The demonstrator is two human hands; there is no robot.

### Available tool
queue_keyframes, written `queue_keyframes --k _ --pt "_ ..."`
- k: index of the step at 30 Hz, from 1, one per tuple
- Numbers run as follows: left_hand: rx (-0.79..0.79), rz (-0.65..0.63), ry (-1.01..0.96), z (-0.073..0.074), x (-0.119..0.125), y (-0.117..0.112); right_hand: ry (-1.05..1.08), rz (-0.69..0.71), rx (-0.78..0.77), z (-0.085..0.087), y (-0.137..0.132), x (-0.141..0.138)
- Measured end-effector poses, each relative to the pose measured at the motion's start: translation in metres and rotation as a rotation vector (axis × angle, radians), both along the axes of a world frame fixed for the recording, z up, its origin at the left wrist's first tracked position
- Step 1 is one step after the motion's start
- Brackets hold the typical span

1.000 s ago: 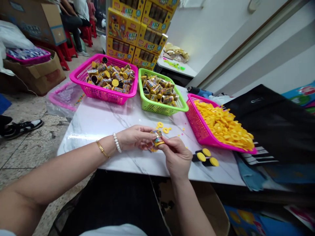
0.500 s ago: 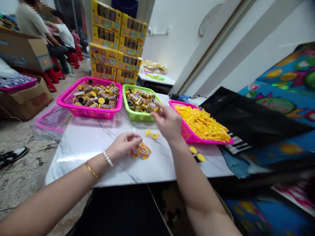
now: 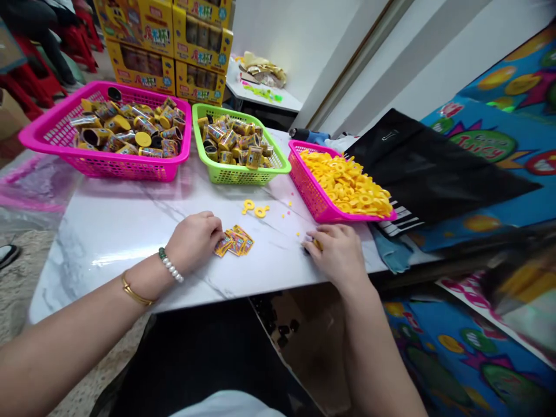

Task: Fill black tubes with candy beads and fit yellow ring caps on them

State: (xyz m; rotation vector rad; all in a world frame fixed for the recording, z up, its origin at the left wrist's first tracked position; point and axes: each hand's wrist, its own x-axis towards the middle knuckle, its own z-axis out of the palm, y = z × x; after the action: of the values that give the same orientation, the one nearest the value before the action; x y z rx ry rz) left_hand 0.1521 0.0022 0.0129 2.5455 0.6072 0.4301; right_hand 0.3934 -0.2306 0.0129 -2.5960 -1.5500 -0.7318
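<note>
My left hand [image 3: 195,240] is closed at the left edge of a small fan of printed orange cards [image 3: 238,240], its fingertips pinching the leftmost one. To the right, my right hand [image 3: 336,249] curls its fingers round a small black piece with a yellow cap [image 3: 318,244] at the tabletop, mostly covered by the fingers. Behind the cards lie two yellow plastic ring pieces with short stems [image 3: 261,212]. A green basket [image 3: 243,175] holds several small printed cups [image 3: 229,139] with yellow labels.
A pink basket [image 3: 125,169] of similar cups stands at the left. Another pink basket [image 3: 313,194] is heaped with yellow ring pieces [image 3: 347,184]. A black bag [image 3: 417,162] lies beside it. Yellow boxes [image 3: 200,81] are stacked behind. Tiny bits dot the white table [image 3: 143,231].
My right hand has left the green basket without the cup it held and come down right to the black and yellow pieces. My left hand has closed at the cards. The view has tilted down.
</note>
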Motion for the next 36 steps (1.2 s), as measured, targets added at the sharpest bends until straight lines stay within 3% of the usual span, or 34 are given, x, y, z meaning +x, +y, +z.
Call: queue_keyframes --k 6,12,15,17,19,23,25,28,30,33,36 --pt "-0.036 0.039 -0.353 -0.002 0.001 0.006 0.030 0.137 0.043 -0.011 0.015 0.000" --pt "-0.079 0.079 -0.521 0.004 0.000 0.001 0.085 0.303 0.377 0.004 0.000 -0.010" --pt "-0.211 0.058 -0.518 0.006 -0.001 -0.006 0.261 0.321 0.573 0.015 0.009 -0.037" --pt "-0.300 0.012 -0.493 0.006 -0.001 -0.008 0.492 0.358 0.629 0.021 0.029 -0.060" --pt "-0.418 -0.039 -0.480 0.006 0.000 -0.008 0.790 0.379 0.585 0.024 0.056 -0.080" --pt "-0.728 -0.099 -0.459 0.005 0.002 -0.001 1.274 0.439 0.290 0.018 0.108 -0.099" --pt "-0.723 -0.030 -0.427 0.005 0.003 0.003 1.374 0.441 0.230 0.008 0.122 -0.098" --pt "-0.554 0.119 -0.366 0.007 0.004 0.004 1.324 0.330 0.320 -0.003 0.122 -0.087" --pt "-0.470 0.150 -0.348 0.009 0.004 0.003 1.221 0.250 0.408 -0.003 0.113 -0.075" --pt "-0.412 0.150 -0.352 0.012 0.003 0.001 1.068 0.200 0.466 0.008 0.101 -0.058" --pt "-0.365 0.229 -0.355 0.010 0.002 0.009 0.915 0.237 0.465 0.021 0.108 -0.051"
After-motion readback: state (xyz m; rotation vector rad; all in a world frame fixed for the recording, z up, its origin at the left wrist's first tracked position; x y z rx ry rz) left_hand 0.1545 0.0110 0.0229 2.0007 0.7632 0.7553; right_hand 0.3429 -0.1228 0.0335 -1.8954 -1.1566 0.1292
